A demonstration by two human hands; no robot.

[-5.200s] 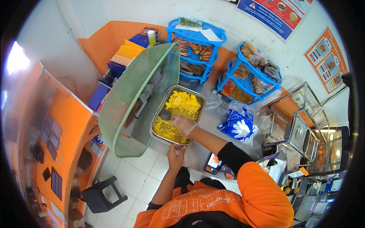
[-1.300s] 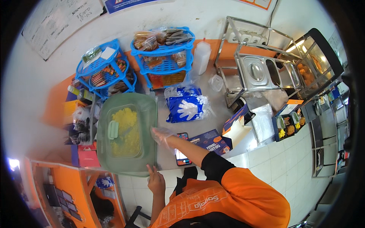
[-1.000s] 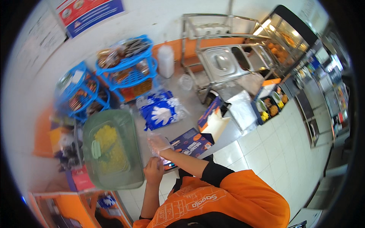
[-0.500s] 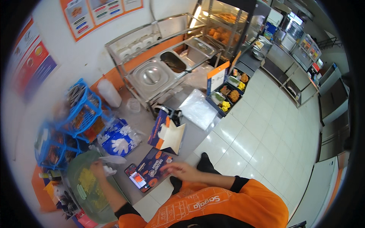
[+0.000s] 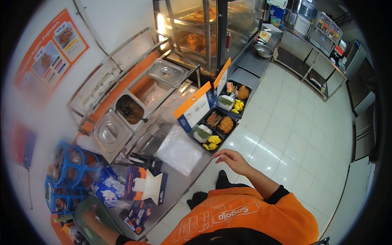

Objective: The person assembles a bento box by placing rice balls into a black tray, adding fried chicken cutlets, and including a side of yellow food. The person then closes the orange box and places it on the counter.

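My left hand (image 5: 89, 213) reaches into the green tub (image 5: 94, 232) at the lower left. It is smeared by motion, and what its fingers do cannot be made out. My right hand (image 5: 230, 160) hangs in the air just off the counter edge, open, with its fingers loosely bent and nothing seen in them. Closest to it is a black meal box (image 5: 213, 130) with compartments of fried chicken, wrapped rice, yellow egg and a brown side. Behind that stands a second filled meal box (image 5: 233, 97). Both have orange and blue lids raised.
Left of the boxes lies a stack of clear plastic sheets (image 5: 179, 150). An open carton (image 5: 149, 185), a phone (image 5: 127, 218) on a flat dark carton, a blue glove pack (image 5: 108, 188) and blue baskets (image 5: 71, 171) crowd the near counter. Lidded steel pans (image 5: 112, 132) and a heated display (image 5: 196, 36) stand behind.
My view has swung toward the meal boxes. My right hand has moved from above the flat carton to beside the front box. My left hand stays at the tub.
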